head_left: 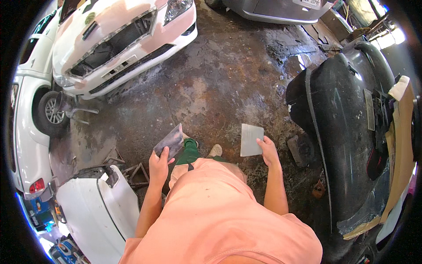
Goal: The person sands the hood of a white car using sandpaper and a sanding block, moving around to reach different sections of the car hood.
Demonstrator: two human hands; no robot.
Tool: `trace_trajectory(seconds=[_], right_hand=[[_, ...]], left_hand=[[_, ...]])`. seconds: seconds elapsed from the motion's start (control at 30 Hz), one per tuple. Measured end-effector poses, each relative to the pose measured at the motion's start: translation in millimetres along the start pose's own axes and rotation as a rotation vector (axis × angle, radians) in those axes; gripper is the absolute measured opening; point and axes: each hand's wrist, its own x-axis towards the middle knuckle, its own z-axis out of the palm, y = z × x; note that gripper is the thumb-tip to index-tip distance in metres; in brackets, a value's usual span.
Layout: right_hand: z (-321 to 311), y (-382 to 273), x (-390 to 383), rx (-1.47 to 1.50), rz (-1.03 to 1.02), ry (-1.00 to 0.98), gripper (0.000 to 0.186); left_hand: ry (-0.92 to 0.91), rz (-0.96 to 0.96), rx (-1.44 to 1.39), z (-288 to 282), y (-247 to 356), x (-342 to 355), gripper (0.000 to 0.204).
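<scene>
My left hand (161, 161) is closed on a thin dark grey rectangular sheet (170, 142), which looks like sandpaper, with the thumb lying over its lower part. The sheet is tilted, its upper corner pointing away from me. On the other side, my right hand (268, 151) pinches the right edge of a light grey rectangular sheet (251, 140). This one is nearly upright in the view and paler than the other. Both sheets are held apart, in front of my body and above the floor. The fingers behind each sheet are partly hidden.
A white car with pinkish patches (127, 48) stands at the far left, near another white vehicle (33, 105). A white body panel (99, 211) is at the near left. Black bumpers (338, 114) and cardboard (402, 132) line the right. A grey car (277, 11) is far ahead.
</scene>
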Motion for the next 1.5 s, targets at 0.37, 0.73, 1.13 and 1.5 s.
trace_trajectory(seconds=[0.37,0.73,1.13,1.5], right_hand=[[37.6,37.2,39.4,-0.085,-0.091,-0.003,0.022],[283.2,-94.3,1.9,-0.121,-0.159,-0.514,0.02],[609.6,-63.4,-41.5,0.119,0.252,-0.924,0.026],[791.2,-5.4,-87.3,-0.605,0.456,-1.338,0.048]], left_hand=[[-0.114,-0.035,-0.249,4.8,8.2,5.8,0.031],[-0.175,0.4,0.276,-66.2,37.3,33.7,0.031],[0.101,0.28,-0.967,-274.6,16.9,101.9,0.052],[0.529,0.365,-1.146,-411.0,-8.7,88.1,0.033]])
